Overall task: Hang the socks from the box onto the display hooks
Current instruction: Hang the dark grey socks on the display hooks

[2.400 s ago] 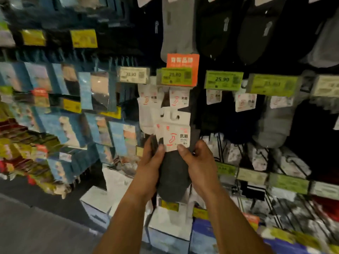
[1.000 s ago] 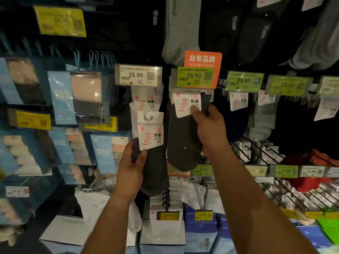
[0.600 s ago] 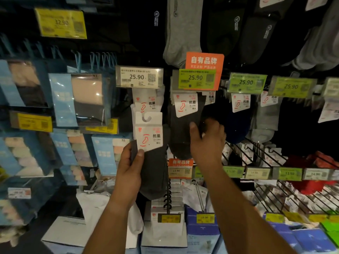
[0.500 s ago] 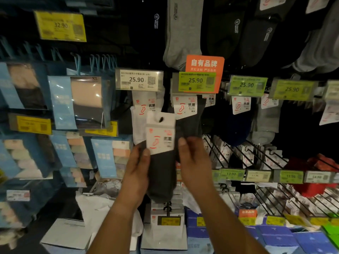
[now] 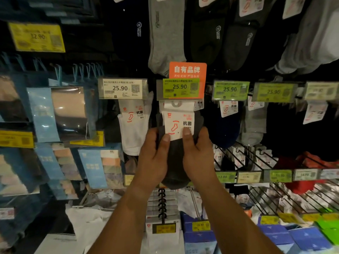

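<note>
Both hands on the dark sock pack [image 5: 174, 162]: left hand [image 5: 154, 158] and right hand [image 5: 199, 156] gripping its sides, thumbs pinning the white card, green price tag [image 5: 178, 88] right above.

Dim shop aisle, pretty dark overall. Wall of wire display hooks [image 5: 244, 158] packed with merchandise, yellow and green price tags [image 5: 230, 90] everywhere, one orange sign [image 5: 187, 70] up top. Blue packets [image 5: 45, 114] hanging left, boxes [image 5: 200, 237] stacked low.
</note>
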A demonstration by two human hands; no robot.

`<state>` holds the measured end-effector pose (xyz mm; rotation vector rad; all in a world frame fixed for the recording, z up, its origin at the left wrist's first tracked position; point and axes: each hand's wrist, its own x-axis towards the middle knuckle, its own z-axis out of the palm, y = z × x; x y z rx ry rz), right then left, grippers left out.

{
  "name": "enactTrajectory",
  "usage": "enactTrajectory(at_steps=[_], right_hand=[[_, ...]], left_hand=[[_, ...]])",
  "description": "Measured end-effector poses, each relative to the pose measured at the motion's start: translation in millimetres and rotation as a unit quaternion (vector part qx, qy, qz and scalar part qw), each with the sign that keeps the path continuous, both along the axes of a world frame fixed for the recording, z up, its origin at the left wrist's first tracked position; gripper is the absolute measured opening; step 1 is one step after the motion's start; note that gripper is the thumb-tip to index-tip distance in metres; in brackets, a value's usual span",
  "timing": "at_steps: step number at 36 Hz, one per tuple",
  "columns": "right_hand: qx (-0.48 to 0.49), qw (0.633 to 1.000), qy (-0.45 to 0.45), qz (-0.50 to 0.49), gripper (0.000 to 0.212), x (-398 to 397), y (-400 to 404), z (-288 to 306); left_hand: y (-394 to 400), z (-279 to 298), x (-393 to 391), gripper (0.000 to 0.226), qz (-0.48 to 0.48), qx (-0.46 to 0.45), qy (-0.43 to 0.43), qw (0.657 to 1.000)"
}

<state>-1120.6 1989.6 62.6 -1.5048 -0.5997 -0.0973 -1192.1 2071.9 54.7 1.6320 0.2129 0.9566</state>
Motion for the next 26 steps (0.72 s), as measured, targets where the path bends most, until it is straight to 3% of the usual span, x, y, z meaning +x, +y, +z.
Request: enactTrajectory(at_steps=[13, 26], right_hand=[[-0.007, 0.999, 0.027, 0.031, 0.020, 15, 7, 30], [-0.106, 0.994, 0.040, 0.003, 0.028, 36, 29, 21]], left_hand=[[7, 17, 15, 0.011, 0.029, -0.035, -0.009, 0.999], [25, 15, 36, 0.028, 0.109, -0.004, 0.135, 0.985]])
